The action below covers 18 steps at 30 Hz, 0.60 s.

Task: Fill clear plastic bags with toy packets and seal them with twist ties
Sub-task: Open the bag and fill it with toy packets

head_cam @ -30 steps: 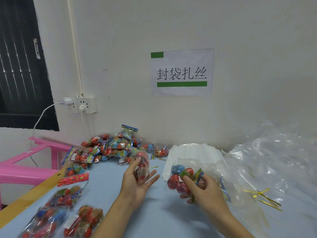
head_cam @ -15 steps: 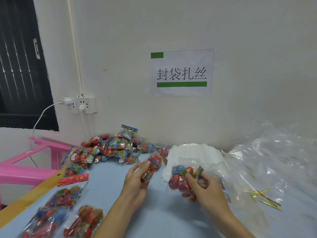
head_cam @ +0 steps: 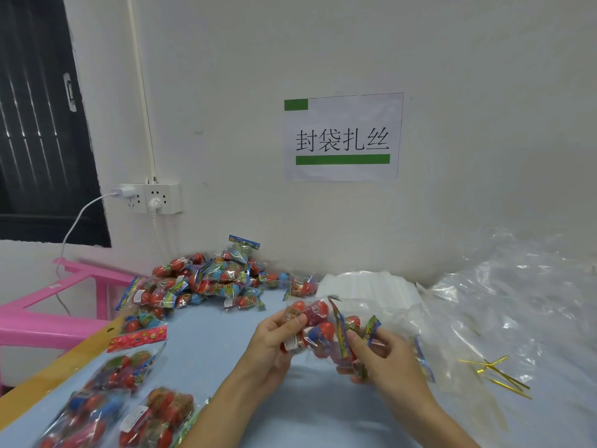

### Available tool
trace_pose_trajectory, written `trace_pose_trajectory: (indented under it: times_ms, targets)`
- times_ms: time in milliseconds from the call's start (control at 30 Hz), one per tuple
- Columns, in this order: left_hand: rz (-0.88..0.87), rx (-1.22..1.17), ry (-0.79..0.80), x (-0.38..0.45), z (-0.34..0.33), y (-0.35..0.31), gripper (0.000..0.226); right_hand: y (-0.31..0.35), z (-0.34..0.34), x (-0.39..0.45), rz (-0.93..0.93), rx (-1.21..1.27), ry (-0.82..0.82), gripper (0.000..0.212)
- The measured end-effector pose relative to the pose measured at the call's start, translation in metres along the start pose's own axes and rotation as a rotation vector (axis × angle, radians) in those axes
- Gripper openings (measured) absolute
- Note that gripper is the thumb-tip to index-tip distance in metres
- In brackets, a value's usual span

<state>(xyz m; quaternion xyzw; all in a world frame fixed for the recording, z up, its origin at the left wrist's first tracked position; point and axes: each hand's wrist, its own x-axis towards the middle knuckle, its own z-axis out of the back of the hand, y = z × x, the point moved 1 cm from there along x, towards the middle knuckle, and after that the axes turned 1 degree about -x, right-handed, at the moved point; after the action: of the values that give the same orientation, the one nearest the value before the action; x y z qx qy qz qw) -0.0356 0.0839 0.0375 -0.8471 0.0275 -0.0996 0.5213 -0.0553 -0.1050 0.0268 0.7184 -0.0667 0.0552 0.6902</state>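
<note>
1. Between the two hands, one clear plastic bag (head_cam: 336, 321) is being held up just over the blue table (head_cam: 219, 344).
2. Left hand (head_cam: 274, 344) is pinching one toy packet (head_cam: 295, 324) with thumb and fingers, right at the bag's left side.
3. Right hand (head_cam: 384, 360) is curling its fingers round the bag's other side; about three packets are showing inside.
4. One second ago the left hand was holding that packet well away from the bag; now it is touching the bag.
5. Behind the hands, one big pile of packets (head_cam: 210, 282) is lying by the wall.
6. Three or four filled bags (head_cam: 129, 402) are lying near the left front edge.
7. About four gold twist ties (head_cam: 494, 373) are lying to the right, on the loose clear plastic (head_cam: 517, 302).
</note>
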Motion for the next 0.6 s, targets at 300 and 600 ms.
trace_pose_trajectory:
  times_ms: [300, 600]
  targets:
    - [0.087, 0.073, 0.133, -0.008, -0.009, 0.001, 0.033, 0.000, -0.003, -0.004, 0.020, -0.022, 0.070, 0.010]
    - [0.148, 0.162, 0.140, -0.011, -0.011, 0.000, 0.056, 0.001, -0.002, -0.004, 0.024, -0.140, -0.009, 0.016]
